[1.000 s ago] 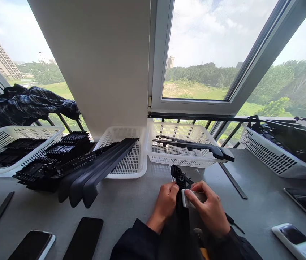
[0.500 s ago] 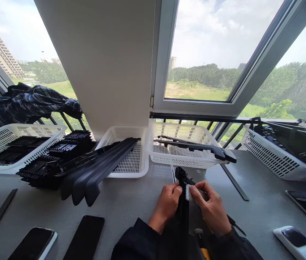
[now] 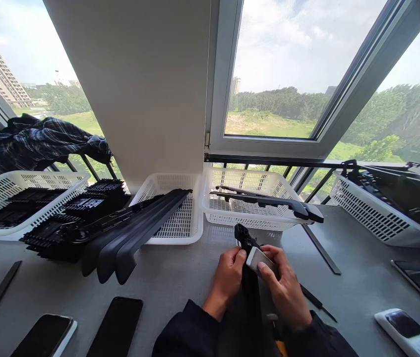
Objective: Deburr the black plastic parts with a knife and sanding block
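In front of my body, my left hand [image 3: 227, 278] is closed on a long black plastic trim piece [image 3: 244, 235], its ribbed end pointing away from me. My right hand [image 3: 288, 290] grips a small flat white-and-grey block [image 3: 256, 259] between thumb and fingers. The block lies against the trim piece, just right of my left thumb. Its far part is covered by my right fingers. The lower length of the trim piece runs down toward my dark sleeves. A thin dark tool [image 3: 317, 301] lies on the table beside my right wrist.
White baskets [image 3: 198, 233] line the back of the grey table, with black trim parts in and across them. A stack of black ribbed parts [image 3: 98, 198] stands left. Phones [image 3: 116, 325] lie front left, a white handheld device [image 3: 406, 332] front right, and a flat metal strip [image 3: 323, 250] near the right basket.
My right hand has turned the block so more of its broad face shows. The trim piece's far end has tilted slightly left. My left hand has barely shifted.
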`<state>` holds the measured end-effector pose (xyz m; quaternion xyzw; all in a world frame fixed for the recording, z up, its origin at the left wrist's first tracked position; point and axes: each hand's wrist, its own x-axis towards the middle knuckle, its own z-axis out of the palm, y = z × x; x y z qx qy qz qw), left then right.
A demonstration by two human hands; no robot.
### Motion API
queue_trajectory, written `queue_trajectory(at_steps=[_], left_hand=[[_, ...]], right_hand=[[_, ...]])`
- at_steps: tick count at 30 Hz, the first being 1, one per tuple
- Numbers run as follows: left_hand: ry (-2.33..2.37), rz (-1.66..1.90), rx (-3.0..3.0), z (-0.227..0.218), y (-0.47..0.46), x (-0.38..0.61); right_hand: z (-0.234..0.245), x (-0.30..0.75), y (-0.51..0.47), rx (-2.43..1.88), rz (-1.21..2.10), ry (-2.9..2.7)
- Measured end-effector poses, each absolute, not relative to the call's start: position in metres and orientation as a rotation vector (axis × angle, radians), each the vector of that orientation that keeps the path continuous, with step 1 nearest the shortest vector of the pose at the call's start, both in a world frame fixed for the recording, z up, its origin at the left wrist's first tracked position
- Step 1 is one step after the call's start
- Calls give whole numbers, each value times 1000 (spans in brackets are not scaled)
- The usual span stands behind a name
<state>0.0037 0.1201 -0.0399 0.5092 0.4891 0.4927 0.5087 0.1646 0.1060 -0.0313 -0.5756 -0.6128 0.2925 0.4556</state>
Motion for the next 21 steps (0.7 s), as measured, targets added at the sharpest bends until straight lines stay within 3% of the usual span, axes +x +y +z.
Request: queue_trajectory(at_steps=[9,15,21], left_hand=[[1152,1166,1252,-38,118,3],[1139,1197,1211,-39,121,2],[1160,1246,1169,-41,121,4]], right_hand=[[-32,176,113,-1481,892,-1424],[-31,171,107,-1367,550,-1397],[-30,155,99,-1154,586,-1794]])
